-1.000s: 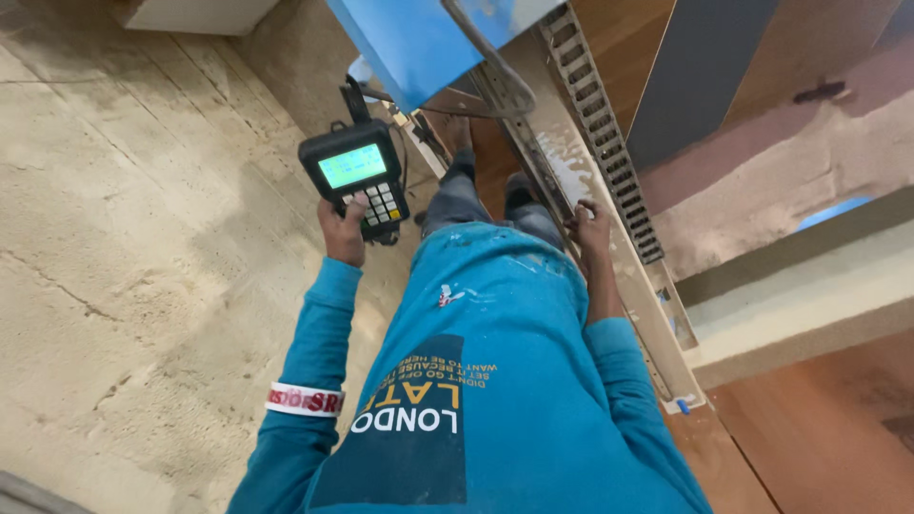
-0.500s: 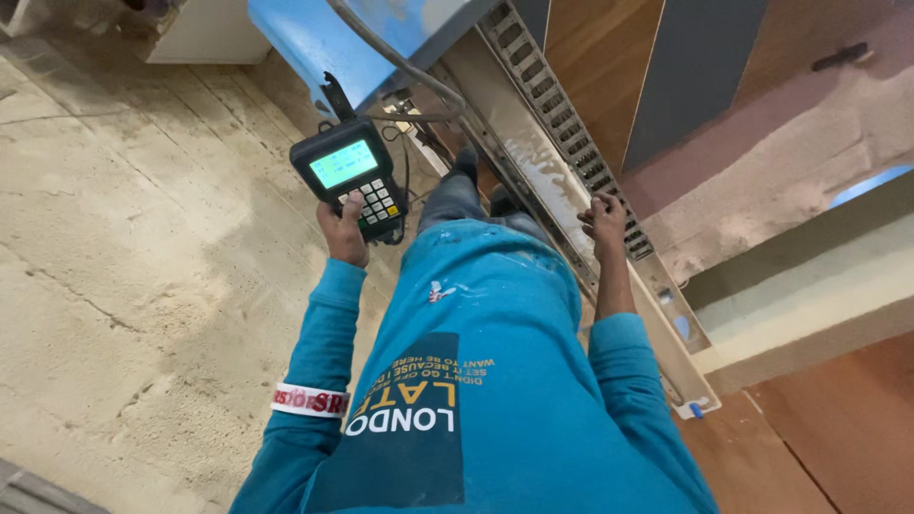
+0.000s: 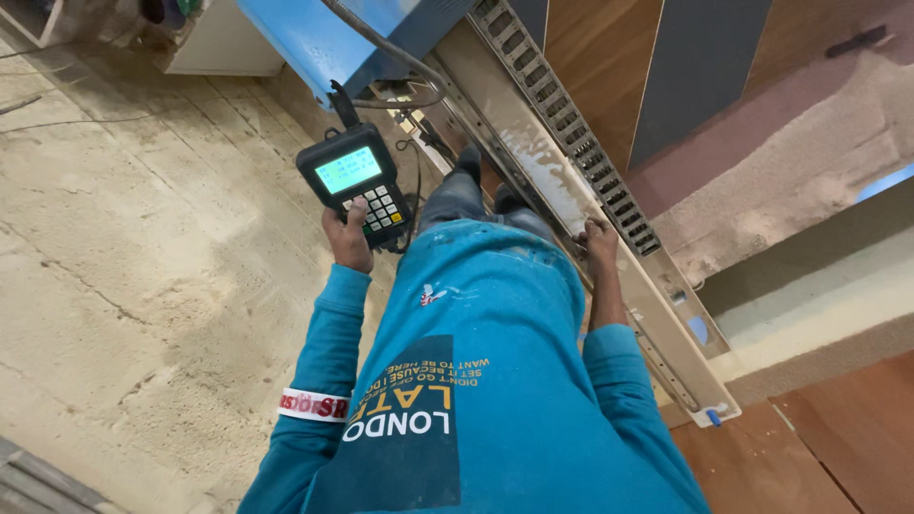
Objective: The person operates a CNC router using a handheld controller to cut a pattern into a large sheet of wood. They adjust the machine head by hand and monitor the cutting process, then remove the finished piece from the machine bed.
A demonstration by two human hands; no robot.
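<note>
Two hands are working here: the left hand [image 3: 347,240] is gripping a black handheld controller [image 3: 357,184] from below, thumb lying on its keypad, while the right hand [image 3: 600,244] is resting on the dusty machine rail [image 3: 533,143], fingers curled over its edge. A stray thumb press seems the likeliest slip, as does the trailing cable [image 3: 400,71] snagging. Held out over the sawdust floor [image 3: 124,257], the controller's green screen is glowing above pale buttons

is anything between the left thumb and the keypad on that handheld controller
Nothing visible. The left hand grips the handheld controller from below, with the thumb lying right on its keypad. The right hand rests apart on the machine's side rail.
</note>
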